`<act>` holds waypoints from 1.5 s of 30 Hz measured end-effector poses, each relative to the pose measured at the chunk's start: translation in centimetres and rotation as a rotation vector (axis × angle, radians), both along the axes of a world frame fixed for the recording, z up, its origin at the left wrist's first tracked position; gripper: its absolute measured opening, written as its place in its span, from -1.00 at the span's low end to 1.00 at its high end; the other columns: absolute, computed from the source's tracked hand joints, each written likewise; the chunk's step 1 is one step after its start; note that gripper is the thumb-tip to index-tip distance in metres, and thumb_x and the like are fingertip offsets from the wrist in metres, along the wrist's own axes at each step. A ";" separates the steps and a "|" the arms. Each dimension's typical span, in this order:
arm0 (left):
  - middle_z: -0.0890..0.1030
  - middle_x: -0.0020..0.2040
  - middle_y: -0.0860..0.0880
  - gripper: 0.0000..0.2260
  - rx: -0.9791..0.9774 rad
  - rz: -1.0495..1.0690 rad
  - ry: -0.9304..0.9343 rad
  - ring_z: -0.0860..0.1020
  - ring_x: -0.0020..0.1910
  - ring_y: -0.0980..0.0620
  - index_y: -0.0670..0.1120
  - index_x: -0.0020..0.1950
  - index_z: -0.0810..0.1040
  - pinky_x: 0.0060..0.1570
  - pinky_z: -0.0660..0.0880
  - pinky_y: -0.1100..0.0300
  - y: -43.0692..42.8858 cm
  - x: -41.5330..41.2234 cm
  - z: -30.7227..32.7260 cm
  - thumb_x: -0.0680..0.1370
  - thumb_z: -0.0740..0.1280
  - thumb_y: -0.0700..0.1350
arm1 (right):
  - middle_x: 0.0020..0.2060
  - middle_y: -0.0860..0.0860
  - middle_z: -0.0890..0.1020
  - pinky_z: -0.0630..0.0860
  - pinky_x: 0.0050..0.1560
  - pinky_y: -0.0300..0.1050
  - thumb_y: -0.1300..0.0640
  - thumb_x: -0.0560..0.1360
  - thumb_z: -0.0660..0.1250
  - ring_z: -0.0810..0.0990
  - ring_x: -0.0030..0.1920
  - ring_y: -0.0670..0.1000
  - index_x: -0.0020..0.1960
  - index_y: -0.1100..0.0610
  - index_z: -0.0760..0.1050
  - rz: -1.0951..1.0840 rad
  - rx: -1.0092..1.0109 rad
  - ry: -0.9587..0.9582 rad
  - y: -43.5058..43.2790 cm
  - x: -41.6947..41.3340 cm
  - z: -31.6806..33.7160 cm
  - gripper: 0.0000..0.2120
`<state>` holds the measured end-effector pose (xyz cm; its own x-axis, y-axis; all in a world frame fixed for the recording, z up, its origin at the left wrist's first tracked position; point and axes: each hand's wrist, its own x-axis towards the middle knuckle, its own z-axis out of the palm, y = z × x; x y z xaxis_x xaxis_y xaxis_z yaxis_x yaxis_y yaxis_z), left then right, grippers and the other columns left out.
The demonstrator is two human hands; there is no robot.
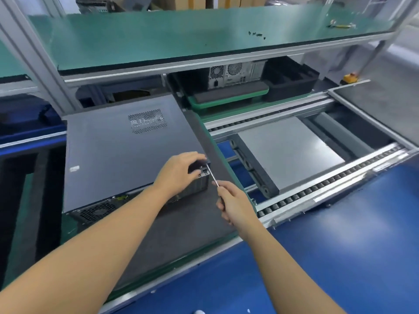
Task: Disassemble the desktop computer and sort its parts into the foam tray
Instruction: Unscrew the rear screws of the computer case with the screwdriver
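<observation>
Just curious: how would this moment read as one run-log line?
left hand: grips rear corner of desktop computer | right hand: holds screwdriver, tip at that corner | side panel: on

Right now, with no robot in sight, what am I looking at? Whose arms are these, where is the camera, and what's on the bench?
No machine here: these are a person's bare arms, filmed by one camera worn on the head, looking down. A desktop computer lies flat on a dark mat. The left hand grips its near corner; the right hand holds a thin screwdriver with its tip at that corner. To the right runs a roller conveyor. Farther back stand a second computer and a black foam tray.
</observation>
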<state>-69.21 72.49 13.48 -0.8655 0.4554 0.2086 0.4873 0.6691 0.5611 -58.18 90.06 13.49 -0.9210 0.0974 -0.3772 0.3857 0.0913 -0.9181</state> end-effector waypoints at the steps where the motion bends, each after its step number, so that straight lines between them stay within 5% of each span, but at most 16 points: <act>1: 0.59 0.28 0.13 -0.68 0.002 0.005 0.034 0.47 0.35 0.15 0.01 0.23 0.63 0.36 0.40 0.08 0.0 -0.1 -0.4 0.49 0.47 -0.18 | -0.46 -0.09 0.46 0.27 -0.54 -0.28 0.02 0.63 0.15 0.32 -0.53 -0.11 0.17 -0.18 0.54 0.007 0.020 -0.003 0.4 0.0 -0.3 -0.76; 5: 0.63 0.19 0.21 -0.76 0.038 0.075 0.102 0.49 0.30 0.26 0.07 0.09 0.69 0.29 0.47 0.15 -0.1 0.0 -1.1 0.46 0.51 -0.16 | -0.46 -0.24 0.50 0.33 -0.44 -0.38 0.02 0.62 0.16 0.43 -0.46 -0.22 0.22 -0.15 0.55 0.052 0.083 0.027 0.2 -0.4 -1.2 -0.74; 14: 0.66 0.10 0.24 -0.88 0.110 0.179 0.066 0.53 0.22 0.32 0.11 -0.07 0.69 0.17 0.56 0.11 0.4 0.1 -1.1 0.44 0.50 -0.10 | -0.06 -0.18 0.61 0.57 0.13 -0.04 -0.09 0.56 0.15 0.58 -0.04 -0.11 0.25 -0.24 0.52 0.023 0.153 0.054 -1.3 -0.7 -2.0 -0.68; 18: 0.66 0.09 0.27 -0.88 0.093 0.185 0.077 0.52 0.22 0.35 0.12 -0.07 0.68 0.12 0.56 0.18 0.4 0.3 -1.1 0.44 0.50 -0.09 | 0.00 -0.24 0.63 0.57 0.19 0.01 -0.09 0.54 0.16 0.60 0.04 -0.16 0.22 -0.27 0.53 0.001 0.147 0.038 -1.5 -0.5 -1.8 -0.69; 23: 0.65 0.10 0.27 -0.89 0.065 0.180 0.087 0.50 0.24 0.34 0.11 -0.07 0.68 0.10 0.53 0.22 0.4 0.3 -1.1 0.45 0.48 -0.09 | -0.04 -0.26 0.63 0.58 0.15 -0.06 -0.06 0.56 0.18 0.61 0.02 -0.15 0.21 -0.25 0.55 -0.034 0.117 0.023 -1.9 -0.2 -1.6 -0.71; 27: 0.65 0.10 0.27 -0.90 0.047 0.170 0.095 0.51 0.24 0.31 0.10 -0.07 0.67 0.11 0.51 0.17 0.4 0.2 -1.1 0.45 0.46 -0.09 | -0.40 -0.26 0.56 0.40 -0.41 -0.33 -0.05 0.58 0.17 0.50 -0.41 -0.23 0.18 -0.27 0.55 -0.060 0.042 -0.036 -2.2 0.1 -0.8 -0.73; 29: 0.65 0.09 0.25 -0.90 0.038 0.171 0.108 0.52 0.22 0.27 0.08 -0.08 0.65 0.08 0.52 0.14 0.6 0.1 -1.1 0.45 0.45 -0.10 | -0.47 -0.20 0.50 0.30 -0.51 -0.35 -0.02 0.59 0.17 0.38 -0.53 -0.21 0.20 -0.23 0.55 -0.070 0.009 -0.050 -2.2 0.1 -0.7 -0.72; 45: 0.65 0.05 0.22 -0.91 0.005 0.150 0.156 0.57 0.08 0.18 0.08 -0.12 0.59 -0.03 0.43 0.19 0.7 0.1 -1.1 0.45 0.45 -0.09 | -0.42 -0.03 0.42 0.22 -0.55 -0.27 -0.01 0.60 0.16 0.25 -0.53 -0.10 0.24 -0.23 0.53 -0.107 -0.076 -0.115 -2.0 0.5 -0.9 -0.71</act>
<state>-69.12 73.24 12.42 -0.8806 0.3222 0.3474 0.4635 0.7384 0.4899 -57.66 88.10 12.63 -0.8573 0.1603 -0.4892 0.4921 -0.0239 -0.8702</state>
